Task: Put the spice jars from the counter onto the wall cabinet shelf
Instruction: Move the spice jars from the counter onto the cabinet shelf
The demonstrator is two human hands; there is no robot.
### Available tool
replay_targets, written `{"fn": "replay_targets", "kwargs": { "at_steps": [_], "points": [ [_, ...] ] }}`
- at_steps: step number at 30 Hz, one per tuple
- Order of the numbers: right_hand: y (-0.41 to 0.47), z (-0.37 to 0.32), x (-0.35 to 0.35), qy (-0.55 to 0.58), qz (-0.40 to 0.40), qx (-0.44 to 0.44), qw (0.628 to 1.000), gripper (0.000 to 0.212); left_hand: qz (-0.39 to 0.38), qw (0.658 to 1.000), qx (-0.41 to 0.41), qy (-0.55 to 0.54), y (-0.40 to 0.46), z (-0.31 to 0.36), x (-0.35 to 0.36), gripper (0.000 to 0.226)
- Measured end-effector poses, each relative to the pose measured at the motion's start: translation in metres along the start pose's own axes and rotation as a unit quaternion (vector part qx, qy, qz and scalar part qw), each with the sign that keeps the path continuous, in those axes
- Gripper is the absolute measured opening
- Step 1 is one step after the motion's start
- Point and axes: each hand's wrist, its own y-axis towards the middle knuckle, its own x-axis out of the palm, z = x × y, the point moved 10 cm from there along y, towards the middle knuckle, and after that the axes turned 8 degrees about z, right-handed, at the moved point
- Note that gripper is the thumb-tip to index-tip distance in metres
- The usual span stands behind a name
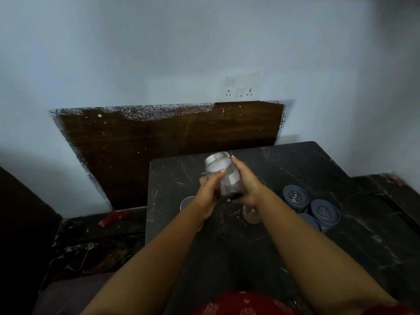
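A clear glass spice jar (223, 176) with a silvery lid and dark contents at its bottom is lifted above the black counter (284, 173), tilted away from me. My left hand (208, 194) grips its left side and my right hand (246, 185) grips its right side. Under my arms, two more clear jars stand on the counter: one (186, 202) left of my left wrist, one (251, 215) below my right wrist, both partly hidden. No wall cabinet shelf is in view.
Three dark blue lidded containers (295, 197) stand grouped on the counter's right. A switch and socket plate (239, 86) sits on the pale wall above a brown wooden panel (159, 144). A lower dark ledge with a red object (114, 217) lies left.
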Motion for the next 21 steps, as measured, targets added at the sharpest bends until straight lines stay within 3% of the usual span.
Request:
{"fn": "replay_targets", "kwargs": {
  "at_steps": [3, 5, 7, 10, 12, 14, 18, 21],
  "points": [
    [0.003, 0.003, -0.001, 0.038, -0.008, 0.006, 0.999, 0.062, 0.055, 0.993, 0.046, 0.097, 0.002, 0.014, -0.008, 0.064],
    [0.007, -0.003, -0.003, 0.005, 0.008, -0.026, 1.000, 0.062, 0.055, 0.991, 0.075, 0.099, 0.000, 0.024, -0.009, 0.048],
    [0.009, -0.011, -0.005, -0.065, 0.042, -0.069, 0.995, 0.065, 0.030, 0.992, 0.079, 0.095, -0.003, 0.026, -0.001, 0.052],
    [0.005, -0.022, 0.002, -0.135, 0.055, -0.126, 0.981, 0.054, 0.034, 0.992, 0.070, 0.101, -0.004, 0.025, 0.001, 0.066],
    [0.002, -0.020, 0.006, -0.099, 0.014, -0.098, 0.990, 0.042, 0.057, 0.988, 0.089, 0.114, -0.004, 0.030, -0.003, 0.066],
    [0.000, -0.020, 0.003, -0.069, -0.024, -0.074, 0.995, 0.047, 0.031, 0.989, 0.097, 0.110, -0.006, 0.031, 0.005, 0.058],
    [-0.002, -0.021, -0.001, -0.065, -0.035, -0.079, 0.994, 0.051, -0.006, 0.993, 0.082, 0.089, -0.007, 0.025, 0.019, 0.076],
    [-0.003, -0.023, -0.001, -0.031, -0.020, -0.098, 0.995, 0.047, 0.004, 0.998, 0.051, 0.046, -0.007, 0.021, 0.017, 0.067]
  ]
}}
